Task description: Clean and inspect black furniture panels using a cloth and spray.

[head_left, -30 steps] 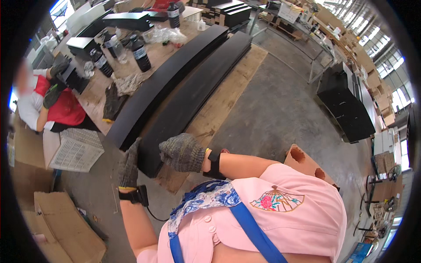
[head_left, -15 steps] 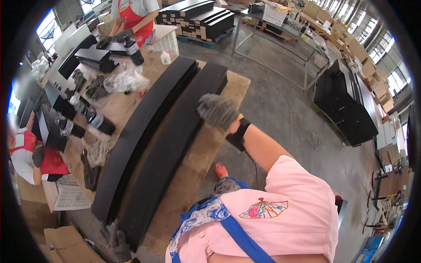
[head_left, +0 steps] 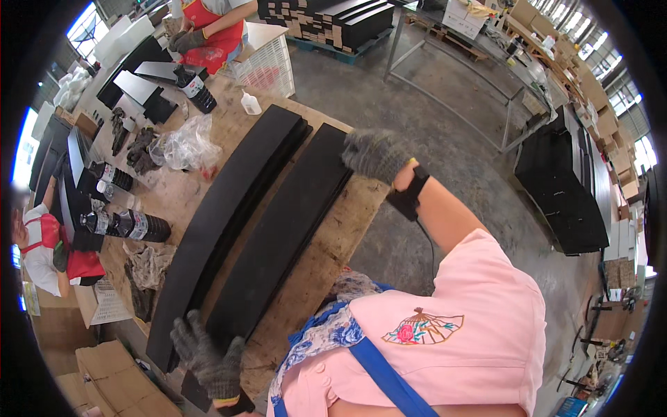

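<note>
Two rows of long, curved black boards lie side by side on a wooden workbench (head_left: 340, 208). The outer row (head_left: 222, 208) is a stack, with board edges showing at its far end. Closer to me is the second row, a black curved board (head_left: 278, 229) whose side shows layered edges. My right hand (head_left: 375, 156), in a grey knitted glove, is closed over this board's far end; its fingertips are partly hidden. At the near end my left hand (head_left: 208, 354), gloved too, spreads its fingers over the boards, thumb apart.
Dark-liquid bottles (head_left: 146, 226), a crumpled clear plastic bag (head_left: 187, 142), rags (head_left: 149, 264) and a small white bottle (head_left: 250, 103) share the bench. Co-workers in red aprons (head_left: 207, 31) stand at its far and left sides. Black panels (head_left: 563, 181) are stacked at right; cardboard (head_left: 118, 375) lies lower left.
My left hand has come up from the boards' near end, its fingers now spread over them. My right hand stays by the far end of the nearer row. The view has shifted; the far co-worker's hands came together.
</note>
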Tool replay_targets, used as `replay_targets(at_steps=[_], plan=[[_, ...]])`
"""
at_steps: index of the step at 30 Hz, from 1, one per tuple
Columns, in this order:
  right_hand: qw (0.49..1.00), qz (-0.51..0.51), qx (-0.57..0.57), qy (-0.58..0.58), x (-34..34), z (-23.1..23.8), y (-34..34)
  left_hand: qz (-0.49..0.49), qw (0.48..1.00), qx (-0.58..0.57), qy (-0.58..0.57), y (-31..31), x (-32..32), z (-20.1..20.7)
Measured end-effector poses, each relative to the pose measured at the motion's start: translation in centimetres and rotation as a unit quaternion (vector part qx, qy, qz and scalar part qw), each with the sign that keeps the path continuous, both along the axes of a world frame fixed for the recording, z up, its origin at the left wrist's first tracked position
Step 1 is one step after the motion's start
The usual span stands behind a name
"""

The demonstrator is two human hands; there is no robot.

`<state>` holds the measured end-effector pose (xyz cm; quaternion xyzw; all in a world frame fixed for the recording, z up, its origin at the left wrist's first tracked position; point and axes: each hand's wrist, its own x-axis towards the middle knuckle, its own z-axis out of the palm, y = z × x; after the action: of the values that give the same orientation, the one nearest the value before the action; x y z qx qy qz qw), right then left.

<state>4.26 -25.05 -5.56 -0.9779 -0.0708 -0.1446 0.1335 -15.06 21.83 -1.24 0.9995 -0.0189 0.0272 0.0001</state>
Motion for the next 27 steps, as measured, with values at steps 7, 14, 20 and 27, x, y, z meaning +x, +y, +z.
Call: replay_targets(at_steps=[7, 14, 20, 27], plan=[[0.990, 0.140, 0.001, 0.003, 0.4, 0.9, 0.1, -0.007, 1.000, -0.012, 0.010, -1.1, 1.1, -5.3], [0.983, -0.067, -0.162, 0.061, 4.1, 0.9, -2.9, -0.030, 0.999, 0.020, -0.007, -1.4, 1.4, -5.6], [0.993, 0.076, -0.051, 0.069, -0.4, -1.0, 1.0, -0.045, 0.997, 0.048, -0.030, -2.2, 2.3, -6.9], [0.977, -0.208, 0.048, 0.022, -1.4, 0.4, -6.3, -0.132, 0.986, 0.064, -0.080, -2.8, 1.4, -3.8]])
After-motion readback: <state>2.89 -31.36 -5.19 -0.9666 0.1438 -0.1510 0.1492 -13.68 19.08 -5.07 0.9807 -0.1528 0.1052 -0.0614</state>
